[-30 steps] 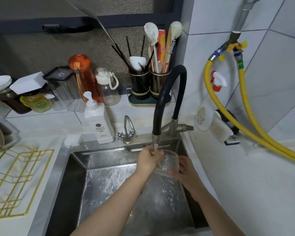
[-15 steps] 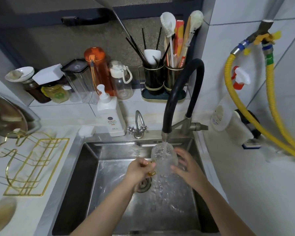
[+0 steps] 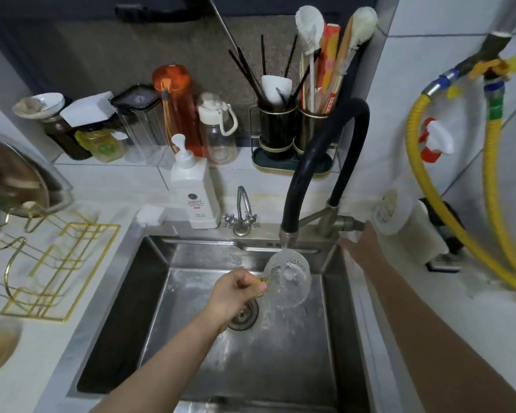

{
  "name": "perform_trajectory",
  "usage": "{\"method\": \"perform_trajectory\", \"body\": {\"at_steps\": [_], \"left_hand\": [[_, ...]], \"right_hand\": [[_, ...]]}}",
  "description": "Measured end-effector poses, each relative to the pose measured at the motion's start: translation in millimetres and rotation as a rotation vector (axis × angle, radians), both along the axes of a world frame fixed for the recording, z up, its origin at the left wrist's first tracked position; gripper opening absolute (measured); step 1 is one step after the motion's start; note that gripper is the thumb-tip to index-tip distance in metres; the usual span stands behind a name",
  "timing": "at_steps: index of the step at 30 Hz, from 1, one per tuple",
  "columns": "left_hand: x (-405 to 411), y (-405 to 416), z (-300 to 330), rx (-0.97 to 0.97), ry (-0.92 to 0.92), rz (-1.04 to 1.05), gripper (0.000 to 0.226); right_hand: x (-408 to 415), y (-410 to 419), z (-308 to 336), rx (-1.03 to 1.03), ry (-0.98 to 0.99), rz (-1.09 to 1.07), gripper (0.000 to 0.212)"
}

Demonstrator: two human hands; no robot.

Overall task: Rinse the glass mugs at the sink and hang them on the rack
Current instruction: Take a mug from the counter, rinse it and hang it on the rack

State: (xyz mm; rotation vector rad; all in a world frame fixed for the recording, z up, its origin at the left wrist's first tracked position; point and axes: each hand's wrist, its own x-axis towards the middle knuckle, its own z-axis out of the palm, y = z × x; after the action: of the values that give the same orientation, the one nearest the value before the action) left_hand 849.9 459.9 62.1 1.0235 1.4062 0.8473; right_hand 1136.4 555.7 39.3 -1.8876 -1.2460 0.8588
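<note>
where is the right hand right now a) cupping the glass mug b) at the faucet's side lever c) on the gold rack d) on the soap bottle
b: the right hand reaches to the faucet lever at the sink's right rim, while only the left hand holds the glass mug by its handle under the spout.

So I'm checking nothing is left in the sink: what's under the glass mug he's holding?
Beneath the glass mug lies the wet steel sink floor. The drain strainer sits to its lower left, partly covered by the left hand. No other dishes are visible.
</note>
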Motion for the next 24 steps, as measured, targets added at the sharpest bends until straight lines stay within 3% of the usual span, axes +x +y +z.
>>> {"method": "perform_trajectory", "body": {"at_steps": [5, 11, 13, 16, 19, 24], "left_hand": [[-0.5, 1.2, 0.9, 0.020, 0.015, 0.019, 0.025], [-7.7, 0.0, 1.3, 0.037, 0.021, 0.027, 0.025], [-14.6, -2.5, 0.5, 0.031, 0.000, 0.023, 0.021], [-29.1, -8.5, -1.9, 0.002, -0.051, -0.014, 0.006], [-42.7, -16.0, -0.6, -0.044, -0.075, -0.064, 0.014], [-46.5, -29.3, 9.2, -0.084, -0.151, -0.047, 0.015]], "right_hand": [[-3.1, 5.5, -10.7, -0.025, 0.016, -0.037, 0.080], [-29.3, -23.6, -0.5, 0.097, 0.124, -0.048, 0.059], [-46.3, -55.4, 9.6, 0.044, 0.220, 0.069, 0.060], [-82.8, -113.9, 18.8, -0.117, 0.377, 0.353, 0.078], [-115.8, -148.8, 18.9, -0.097, 0.538, 0.479, 0.091], [-139.4, -166.1, 18.9, 0.041, 0.462, 0.314, 0.073]]}}
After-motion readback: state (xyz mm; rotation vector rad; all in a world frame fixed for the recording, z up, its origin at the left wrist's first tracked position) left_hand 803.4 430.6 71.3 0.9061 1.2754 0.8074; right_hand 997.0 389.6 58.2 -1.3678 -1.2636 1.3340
